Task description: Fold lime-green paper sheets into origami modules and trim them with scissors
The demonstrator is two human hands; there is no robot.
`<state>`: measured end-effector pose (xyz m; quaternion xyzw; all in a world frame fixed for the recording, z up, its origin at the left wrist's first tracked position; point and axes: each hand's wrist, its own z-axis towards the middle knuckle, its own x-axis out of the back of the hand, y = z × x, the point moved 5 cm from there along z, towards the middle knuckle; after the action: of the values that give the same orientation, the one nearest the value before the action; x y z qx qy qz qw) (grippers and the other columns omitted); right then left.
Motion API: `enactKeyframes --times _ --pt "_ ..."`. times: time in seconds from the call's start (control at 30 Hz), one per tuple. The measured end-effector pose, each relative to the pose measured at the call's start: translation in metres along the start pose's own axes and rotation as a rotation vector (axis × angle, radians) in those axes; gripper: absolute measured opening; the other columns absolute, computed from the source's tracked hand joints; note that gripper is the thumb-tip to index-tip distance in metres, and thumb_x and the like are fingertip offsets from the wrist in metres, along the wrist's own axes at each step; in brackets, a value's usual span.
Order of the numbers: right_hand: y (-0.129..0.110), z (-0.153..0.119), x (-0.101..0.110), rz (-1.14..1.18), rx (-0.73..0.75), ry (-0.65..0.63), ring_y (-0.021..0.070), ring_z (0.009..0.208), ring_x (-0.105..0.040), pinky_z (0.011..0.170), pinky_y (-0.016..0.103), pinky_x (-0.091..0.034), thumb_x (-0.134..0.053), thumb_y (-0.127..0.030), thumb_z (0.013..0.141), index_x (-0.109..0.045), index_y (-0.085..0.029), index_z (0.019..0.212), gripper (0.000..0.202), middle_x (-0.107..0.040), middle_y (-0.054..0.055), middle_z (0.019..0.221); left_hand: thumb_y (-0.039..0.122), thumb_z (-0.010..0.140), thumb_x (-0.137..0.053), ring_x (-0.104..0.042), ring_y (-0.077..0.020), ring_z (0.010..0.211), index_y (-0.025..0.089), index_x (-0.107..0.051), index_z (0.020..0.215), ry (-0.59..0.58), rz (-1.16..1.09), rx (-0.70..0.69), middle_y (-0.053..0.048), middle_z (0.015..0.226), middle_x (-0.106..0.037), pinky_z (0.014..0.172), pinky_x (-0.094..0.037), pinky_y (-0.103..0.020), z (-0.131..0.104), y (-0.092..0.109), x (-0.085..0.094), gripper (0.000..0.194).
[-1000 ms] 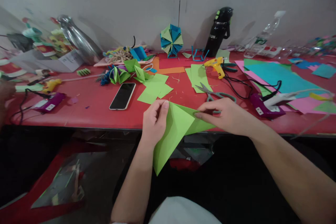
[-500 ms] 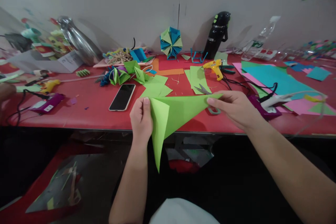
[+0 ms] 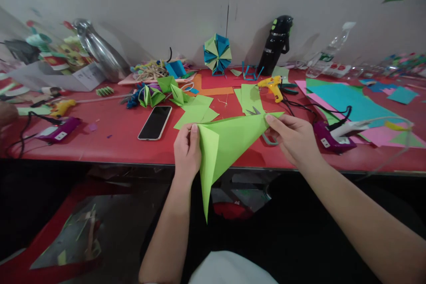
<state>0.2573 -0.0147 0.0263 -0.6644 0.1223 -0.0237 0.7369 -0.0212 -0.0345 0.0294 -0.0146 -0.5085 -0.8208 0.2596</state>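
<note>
A folded sheet of light green paper (image 3: pixel 233 142) is stretched between my two hands over the table's front edge. My left hand (image 3: pixel 188 148) is closed on its left end, thumb on top. From there a narrow folded flap hangs down to a point. Between thumb and fingers, my right hand (image 3: pixel 293 135) pinches the pointed right end. Behind the paper lies a pair of scissors (image 3: pixel 254 111), partly hidden, with a handle loop showing under my right hand. Green paper pieces (image 3: pixel 199 111) rest on the table beyond my left hand.
The red table (image 3: pixel 109 148) bears a phone (image 3: pixel 155 123), a yellow glue gun (image 3: pixel 271 86), purple power strips (image 3: pixel 334 137) with cables, and coloured sheets (image 3: pixel 353 100). At the back stand a black bottle (image 3: pixel 276 46), a paper wheel (image 3: pixel 217 54) and a steel flask (image 3: pixel 101 51). Another person's hand (image 3: pixel 7 113) shows far left.
My left hand has moved slightly right, carrying its end of the paper. The right end has risen a little, and my right hand has turned. The paper now covers more of the scissors.
</note>
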Motion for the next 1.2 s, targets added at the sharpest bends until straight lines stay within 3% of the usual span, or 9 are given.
enactKeyframes --times 0.23,0.43,0.9,1.03,1.2 --pt "0.001 -0.003 -0.004 0.025 -0.002 -0.037 0.0113 0.054 -0.054 0.046 0.026 -0.042 -0.087 -0.037 0.078 -0.077 -0.022 0.076 0.017 -0.064 0.0 0.064 0.041 0.105 -0.049 -0.057 -0.0163 0.079 0.021 -0.061 0.092 0.005 -0.056 0.005 -0.001 0.082 -0.061 0.074 -0.044 -0.027 -0.001 -0.003 -0.004 0.027" --pt "0.0 0.001 0.002 -0.043 0.086 -0.001 0.0116 0.053 -0.055 0.048 0.027 -0.044 -0.085 -0.042 0.079 -0.076 -0.022 0.076 0.022 -0.066 0.0 0.064 0.044 0.106 -0.047 -0.052 -0.016 0.071 0.021 -0.057 0.085 -0.007 -0.056 0.075 0.0 0.074 -0.053 0.068 -0.041 -0.028 0.0 -0.011 -0.004 0.032" --pt "-0.018 -0.013 -0.005 -0.238 0.229 0.049 0.0175 0.058 -0.066 0.052 0.032 -0.055 -0.081 -0.042 0.083 -0.081 -0.024 0.088 0.018 -0.073 0.002 0.067 0.038 0.106 -0.046 -0.049 -0.0151 0.062 0.022 -0.054 0.091 0.107 0.213 0.025 0.002 0.071 -0.052 0.062 -0.033 -0.028 0.001 -0.008 -0.002 0.024" --pt "-0.031 -0.035 -0.015 -0.32 0.325 -0.072 0.0194 0.066 -0.071 0.065 0.036 -0.062 -0.081 -0.034 0.083 -0.082 -0.027 0.086 0.008 -0.079 0.003 0.077 0.032 0.107 -0.043 -0.05 -0.0156 0.064 0.022 -0.052 0.093 0.176 0.278 0.017 0.0 0.076 -0.055 0.064 -0.032 -0.029 0.006 -0.008 0.004 0.019" --pt "-0.034 -0.047 -0.019 -0.443 0.395 -0.206 0.0214 0.068 -0.072 0.066 0.035 -0.061 -0.077 -0.033 0.085 -0.081 -0.027 0.086 0.008 -0.079 0.003 0.079 0.031 0.107 -0.043 -0.048 -0.0146 0.062 0.022 -0.051 0.093 0.189 0.3 0.028 0.001 0.074 -0.053 0.062 -0.03 -0.029 0.009 -0.011 0.012 0.019"
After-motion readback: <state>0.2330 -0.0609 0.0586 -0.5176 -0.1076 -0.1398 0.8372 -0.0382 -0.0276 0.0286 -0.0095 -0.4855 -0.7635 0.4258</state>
